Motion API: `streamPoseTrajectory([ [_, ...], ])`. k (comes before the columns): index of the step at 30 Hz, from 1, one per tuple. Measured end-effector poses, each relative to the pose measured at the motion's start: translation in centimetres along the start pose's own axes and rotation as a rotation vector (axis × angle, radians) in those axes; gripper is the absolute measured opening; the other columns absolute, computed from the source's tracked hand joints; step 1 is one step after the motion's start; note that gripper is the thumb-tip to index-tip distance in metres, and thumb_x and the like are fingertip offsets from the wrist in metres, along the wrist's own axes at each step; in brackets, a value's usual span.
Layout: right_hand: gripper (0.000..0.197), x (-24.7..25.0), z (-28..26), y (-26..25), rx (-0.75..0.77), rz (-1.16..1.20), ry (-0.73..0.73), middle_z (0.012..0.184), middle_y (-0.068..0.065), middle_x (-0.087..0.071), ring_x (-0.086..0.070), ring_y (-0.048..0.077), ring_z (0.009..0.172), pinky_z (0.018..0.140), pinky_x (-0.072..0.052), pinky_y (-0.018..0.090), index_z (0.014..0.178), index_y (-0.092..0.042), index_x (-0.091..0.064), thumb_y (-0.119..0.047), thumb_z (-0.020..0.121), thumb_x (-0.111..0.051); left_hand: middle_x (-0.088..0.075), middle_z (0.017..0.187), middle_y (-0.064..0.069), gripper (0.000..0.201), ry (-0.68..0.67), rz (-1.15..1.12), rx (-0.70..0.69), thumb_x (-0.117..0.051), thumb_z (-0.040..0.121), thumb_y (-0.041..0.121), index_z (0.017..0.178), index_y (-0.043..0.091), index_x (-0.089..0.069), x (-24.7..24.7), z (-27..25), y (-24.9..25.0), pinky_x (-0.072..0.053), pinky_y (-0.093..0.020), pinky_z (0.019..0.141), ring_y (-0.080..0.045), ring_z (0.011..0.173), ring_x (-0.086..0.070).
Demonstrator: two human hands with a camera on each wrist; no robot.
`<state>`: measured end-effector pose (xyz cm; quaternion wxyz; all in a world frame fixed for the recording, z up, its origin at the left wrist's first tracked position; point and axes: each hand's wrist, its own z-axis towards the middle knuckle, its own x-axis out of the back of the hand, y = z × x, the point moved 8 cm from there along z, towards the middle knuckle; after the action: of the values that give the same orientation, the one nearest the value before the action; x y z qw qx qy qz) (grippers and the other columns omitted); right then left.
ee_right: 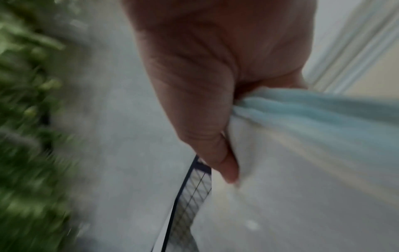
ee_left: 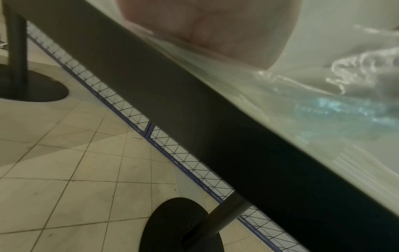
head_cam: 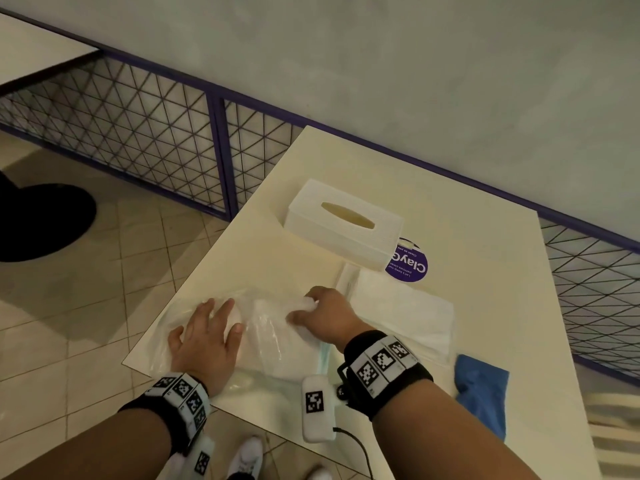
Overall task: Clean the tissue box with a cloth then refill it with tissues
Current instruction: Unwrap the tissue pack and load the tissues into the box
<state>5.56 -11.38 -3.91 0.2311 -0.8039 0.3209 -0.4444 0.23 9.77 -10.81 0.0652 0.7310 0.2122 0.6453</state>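
The white tissue box [head_cam: 343, 223] stands lid-on at the far side of the cream table [head_cam: 263, 251], its oval slot showing nothing inside. A clear plastic tissue-pack wrapper [head_cam: 270, 337] with a pale blue edge lies at the near side. My left hand [head_cam: 214, 317] presses flat on it with fingers spread; the left wrist view shows the palm [ee_left: 205, 25] on the crinkled wrapper [ee_left: 323, 81]. My right hand [head_cam: 308, 310] grips a bunched part of the wrapper [ee_right: 313, 116] in its curled fingers [ee_right: 215, 145]. A stack of white tissues [head_cam: 405, 313] lies to the right of that hand.
A folded blue cloth [head_cam: 481, 393] sits at the table's near right. A round purple sticker [head_cam: 410, 265] lies beside the box. The table's near-left edge [ee_left: 194, 119] runs under my left wrist. A purple wire-mesh fence [head_cam: 221, 150] and another table's black base [head_cam: 41, 223] stand beyond.
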Motion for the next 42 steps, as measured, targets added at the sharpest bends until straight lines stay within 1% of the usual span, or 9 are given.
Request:
streamPoseTrajectory([
  [7,0.055,0.9,-1.0,5.3,-0.253,0.65,0.08,0.092,0.005,-0.073,-0.071,0.023,0.082,0.074,-0.059,0.035,0.104,-0.011,-0.063,-0.025,0.059,-0.09,-0.015,0.157,0.002,0.072,-0.013,0.039,0.029,0.003,0.081,0.059,0.147,0.038,-0.017,-0.7,0.1,-0.2,-0.007,-0.049,0.113,-0.013,0.145,-0.008],
  [14,0.048,-0.1,-2.3,7.1,-0.35,0.982,0.053,0.101,0.023,-0.072,-0.071,0.037,0.087,0.074,-0.06,0.046,0.11,0.003,-0.06,0.005,0.066,-0.08,-0.017,0.156,0.001,0.07,0.004,0.048,0.027,0.0,0.082,0.058,0.146,0.039,-0.021,-0.9,0.1,-0.2,-0.008,-0.049,0.111,-0.014,0.144,-0.01],
  [20,0.043,-1.6,-3.7,8.8,-0.502,1.044,-0.097,0.093,0.018,-0.075,-0.073,0.031,0.08,0.065,-0.061,0.041,0.109,0.003,-0.065,-0.002,0.069,-0.081,-0.018,0.157,0.001,0.071,0.002,0.061,0.02,0.001,0.082,0.059,0.146,0.038,-0.021,-0.9,0.1,-0.2,-0.008,-0.049,0.111,-0.015,0.145,-0.01],
  [23,0.055,-2.7,-4.5,9.4,-0.504,0.982,-0.167,0.098,0.016,-0.074,-0.073,0.029,0.084,0.079,-0.058,0.049,0.114,-0.002,-0.065,-0.012,0.064,-0.087,-0.018,0.156,0.0,0.071,0.009,0.06,0.01,0.001,0.082,0.058,0.145,0.038,-0.023,-0.8,0.0,-0.1,-0.007,-0.049,0.111,-0.015,0.145,-0.01],
  [27,0.065,-0.6,-4.6,10.0,-0.411,0.671,-0.028,0.103,0.015,-0.071,-0.072,0.031,0.082,0.063,-0.059,0.042,0.125,-0.005,-0.053,-0.012,0.067,-0.08,-0.016,0.157,0.0,0.066,-0.004,0.083,0.005,-0.003,0.085,0.056,0.146,0.037,-0.022,-0.8,-0.1,0.1,-0.006,-0.049,0.111,-0.015,0.145,-0.007],
  [32,0.043,9.0,-7.2,8.6,-0.105,-0.018,0.204,0.101,0.001,-0.066,-0.063,0.022,0.091,0.072,-0.046,0.022,0.117,-0.017,-0.06,-0.021,0.076,-0.072,-0.013,0.157,-0.002,0.055,-0.108,0.178,0.051,-0.022,0.094,0.051,0.146,0.035,-0.023,-0.4,0.4,0.7,-0.012,-0.051,0.111,-0.017,0.145,-0.006],
  [34,0.02,12.1,-9.4,8.0,0.018,-0.163,0.238,0.081,-0.011,-0.062,-0.057,0.018,0.082,0.063,-0.039,0.013,0.094,-0.028,-0.06,-0.023,0.078,-0.072,-0.022,0.153,-0.003,0.054,-0.05,0.165,0.047,-0.028,0.092,0.052,0.142,0.03,-0.034,1.5,0.6,2.3,-0.018,-0.051,0.11,-0.02,0.142,-0.017],
  [37,0.014,15.6,-12.6,8.1,0.126,-0.191,0.32,0.075,-0.008,-0.066,-0.058,0.016,0.073,0.064,-0.042,0.017,0.087,-0.029,-0.062,-0.022,0.08,-0.072,-0.036,0.139,0.0,0.065,0.072,-0.236,-0.221,-0.046,0.08,0.064,0.132,0.025,-0.044,4.7,0.1,8.0,-0.028,-0.042,0.105,-0.019,0.128,-0.038],
  [42,0.023,17.6,-15.1,9.0,0.194,0.177,0.355,0.067,-0.014,-0.069,-0.058,-0.006,0.06,0.06,-0.043,0.007,0.086,-0.021,-0.069,-0.001,0.075,-0.075,-0.031,0.143,0.012,0.125,-0.559,-0.757,-0.467,-0.078,0.048,0.066,0.147,0.032,-0.009,1.9,-1.7,17.5,-0.031,-0.027,0.11,-0.003,0.132,-0.034],
])
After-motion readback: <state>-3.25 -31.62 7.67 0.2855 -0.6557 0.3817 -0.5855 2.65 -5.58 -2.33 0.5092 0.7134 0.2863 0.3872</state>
